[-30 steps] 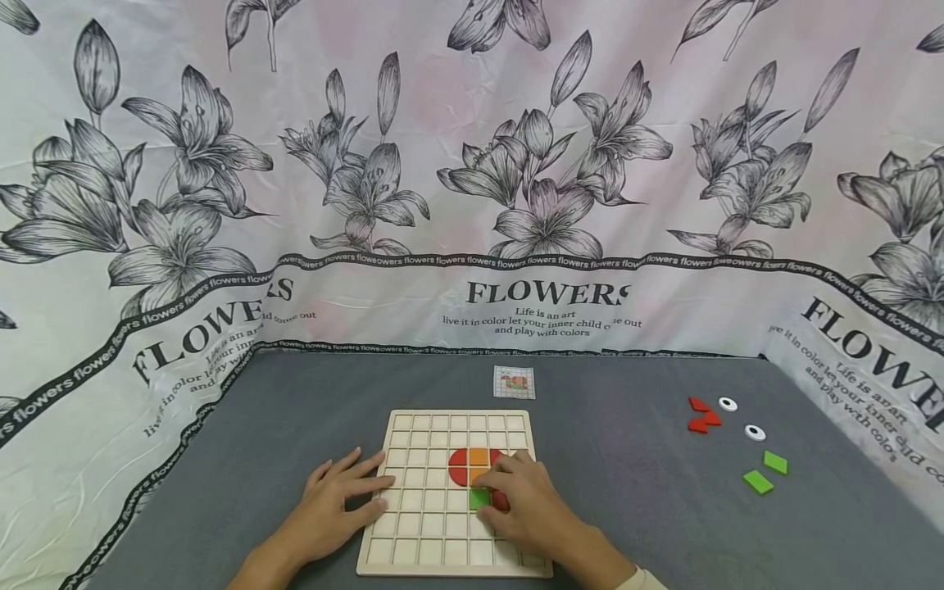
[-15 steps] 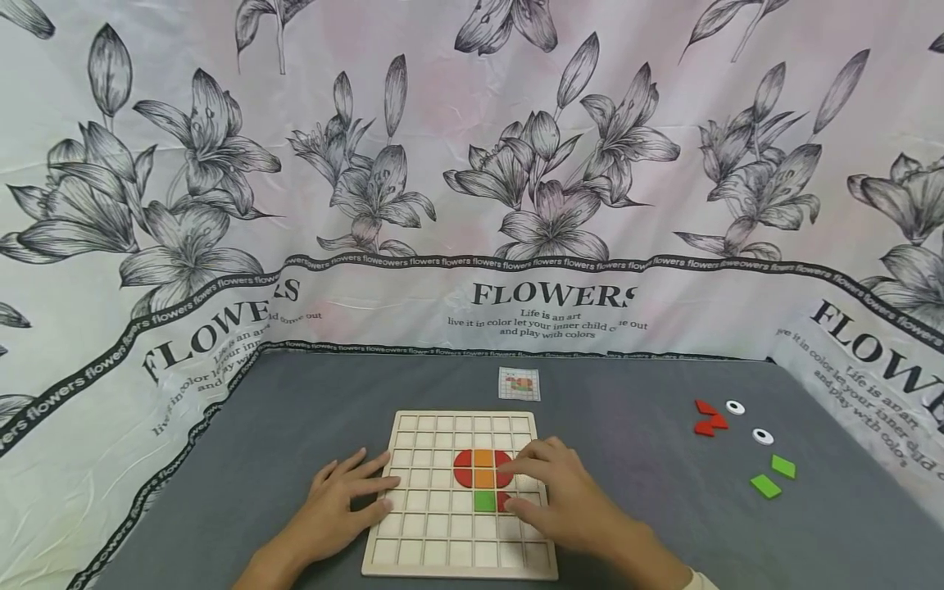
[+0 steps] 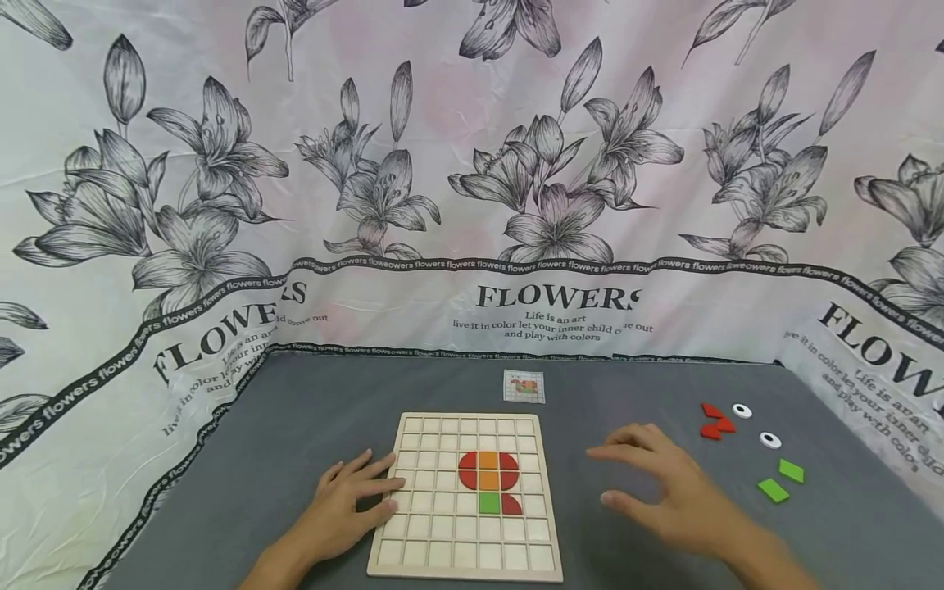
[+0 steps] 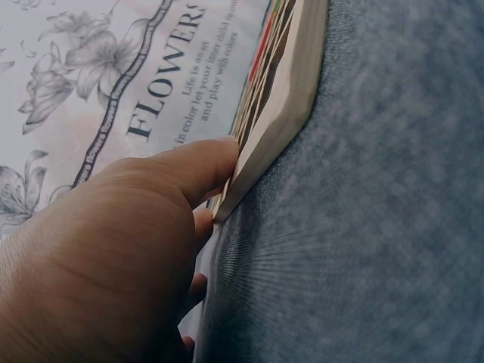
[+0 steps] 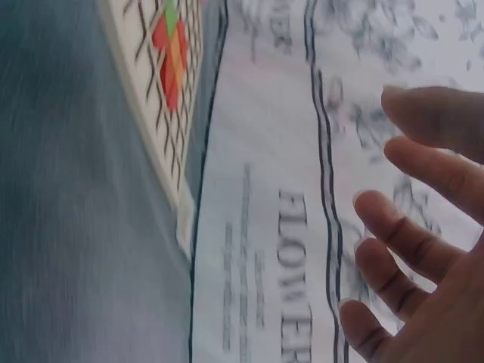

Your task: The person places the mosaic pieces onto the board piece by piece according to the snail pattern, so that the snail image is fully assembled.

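Observation:
A pale wooden grid board point(image 3: 428, 528) lies on the grey table. In its cells sit two orange squares point(image 3: 487, 470) flanked by red rounded pieces point(image 3: 468, 471), with a green square point(image 3: 489, 503) and a red quarter-round point(image 3: 510, 505) beneath them. My left hand point(image 3: 342, 504) rests at the board's left side, fingers spread and fingertips on the rim; the left wrist view shows the thumb against the board's edge point(image 4: 276, 121). To the right of the board, my right hand point(image 3: 671, 492) is over the table, fingers apart, holding nothing.
Beyond my right hand lie several red pieces point(image 3: 712, 425), two white rings with dark centres point(image 3: 770, 440) and two green parallelograms point(image 3: 773, 491). A small picture card point(image 3: 524, 387) with a coloured grid pattern lies behind the board. A flower-printed cloth point(image 3: 398, 303) hangs around the table.
My right hand has left the board and moved right towards the loose pieces, uncovering the red quarter-round beside the green square. My left hand stays at the board's edge.

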Action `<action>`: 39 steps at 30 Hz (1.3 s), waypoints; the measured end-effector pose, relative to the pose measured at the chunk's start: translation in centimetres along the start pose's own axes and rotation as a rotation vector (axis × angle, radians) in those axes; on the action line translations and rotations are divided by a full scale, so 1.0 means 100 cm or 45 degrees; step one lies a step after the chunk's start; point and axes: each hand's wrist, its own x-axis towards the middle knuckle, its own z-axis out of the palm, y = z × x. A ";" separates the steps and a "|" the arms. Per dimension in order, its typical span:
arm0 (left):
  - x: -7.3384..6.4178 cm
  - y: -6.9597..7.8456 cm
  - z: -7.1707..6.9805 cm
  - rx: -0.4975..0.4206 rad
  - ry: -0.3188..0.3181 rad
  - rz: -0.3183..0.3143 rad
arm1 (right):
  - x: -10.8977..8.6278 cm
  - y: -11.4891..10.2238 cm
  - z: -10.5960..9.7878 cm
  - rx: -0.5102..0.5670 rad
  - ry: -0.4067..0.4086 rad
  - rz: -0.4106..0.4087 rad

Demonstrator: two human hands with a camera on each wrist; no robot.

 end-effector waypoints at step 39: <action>0.001 0.002 0.001 0.007 0.010 -0.006 | -0.134 0.134 -0.074 -0.371 0.039 0.783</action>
